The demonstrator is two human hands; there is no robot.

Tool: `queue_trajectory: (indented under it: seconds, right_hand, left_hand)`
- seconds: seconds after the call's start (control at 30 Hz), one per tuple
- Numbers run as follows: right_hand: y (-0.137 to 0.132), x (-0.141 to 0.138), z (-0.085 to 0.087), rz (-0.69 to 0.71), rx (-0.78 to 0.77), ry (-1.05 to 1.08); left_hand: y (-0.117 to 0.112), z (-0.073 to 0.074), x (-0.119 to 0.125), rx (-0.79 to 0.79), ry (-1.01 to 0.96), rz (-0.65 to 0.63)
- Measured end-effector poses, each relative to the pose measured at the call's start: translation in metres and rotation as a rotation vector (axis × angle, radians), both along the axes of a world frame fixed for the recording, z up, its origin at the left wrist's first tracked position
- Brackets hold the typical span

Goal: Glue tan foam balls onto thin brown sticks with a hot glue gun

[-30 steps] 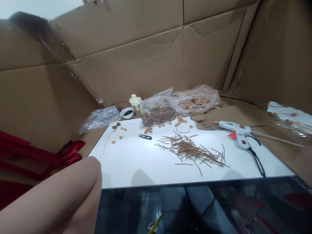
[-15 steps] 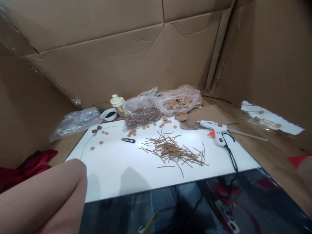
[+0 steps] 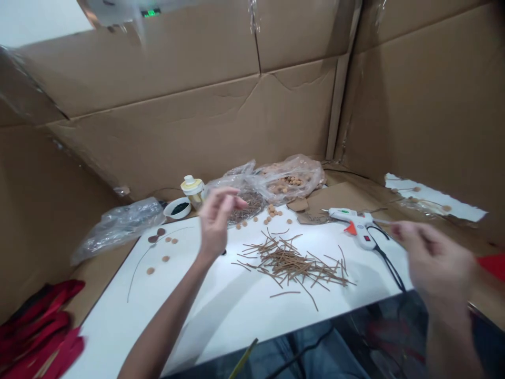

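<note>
My left hand (image 3: 216, 223) is raised over the table, fingers bent and apart, with nothing visible in them. It covers most of the black thread snips and part of the bag of thin brown sticks (image 3: 252, 202). My right hand (image 3: 437, 258) is smeared by motion at the right, its fingers curled. Its fingertips overlap the far end of the clear glue stick (image 3: 382, 221) in the white glue gun (image 3: 353, 221); whether they grip it I cannot tell. A loose pile of brown sticks (image 3: 294, 263) lies between the hands. Small round tan beads (image 3: 272, 211) lie behind it.
At the back stand a bowl of dark bits (image 3: 177, 209), a yellow-capped bottle (image 3: 192, 190) and a bag of beads (image 3: 294, 179). A wire stem with brown discs (image 3: 153, 238) lies left. Red cloth (image 3: 51, 326) sits front left. The gun's cable (image 3: 390, 271) runs off the front edge.
The view has tilted upward. My left hand has come into view over the middle of the table, and my right hand has reached in beside the glue gun. The bare limb at lower left has gone.
</note>
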State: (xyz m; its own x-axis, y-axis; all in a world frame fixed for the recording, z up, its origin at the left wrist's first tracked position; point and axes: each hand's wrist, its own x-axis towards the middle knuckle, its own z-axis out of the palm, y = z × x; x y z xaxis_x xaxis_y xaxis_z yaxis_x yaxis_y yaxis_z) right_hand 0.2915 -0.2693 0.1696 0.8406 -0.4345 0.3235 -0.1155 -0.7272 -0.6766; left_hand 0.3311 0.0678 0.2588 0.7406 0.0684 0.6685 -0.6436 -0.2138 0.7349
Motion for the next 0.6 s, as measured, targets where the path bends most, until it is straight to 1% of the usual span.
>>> queue_trajectory:
  seconds: [0.07, 0.1, 0.17, 0.2, 0.27, 0.33, 0.4, 0.5, 0.6]
  right_hand:
    - [-0.008, 0.016, -0.015, -0.04, -0.102, 0.151]
    - [-0.013, 0.024, -0.024, -0.044, -0.134, 0.214]
    - [-0.021, 0.036, -0.043, -0.011, -0.177, 0.315]
    - [-0.023, 0.041, -0.052, 0.014, -0.201, 0.35]
    - [-0.025, 0.048, -0.066, 0.071, -0.246, 0.389]
    - [-0.023, 0.054, -0.073, 0.131, -0.282, 0.394]
    - [-0.021, 0.06, -0.076, 0.197, -0.292, 0.381]
    - [-0.017, 0.069, -0.078, 0.261, -0.255, 0.346]
    - [-0.015, 0.079, -0.082, 0.264, -0.172, 0.3]
  left_hand:
    - [0.001, -0.039, 0.028, 0.349, 0.265, 0.06]
    - [0.002, -0.06, 0.041, 0.424, 0.315, 0.058]
    - [0.003, -0.095, 0.063, 0.498, 0.355, 0.059]
    - [0.004, -0.109, 0.072, 0.523, 0.368, 0.062]
    - [0.004, -0.129, 0.086, 0.551, 0.385, 0.076]
    - [0.003, -0.141, 0.096, 0.55, 0.402, 0.091]
    - [0.0, -0.147, 0.101, 0.53, 0.42, 0.103]
    - [-0.004, -0.151, 0.102, 0.461, 0.438, 0.126]
    - [-0.007, -0.151, 0.098, 0.342, 0.44, 0.156]
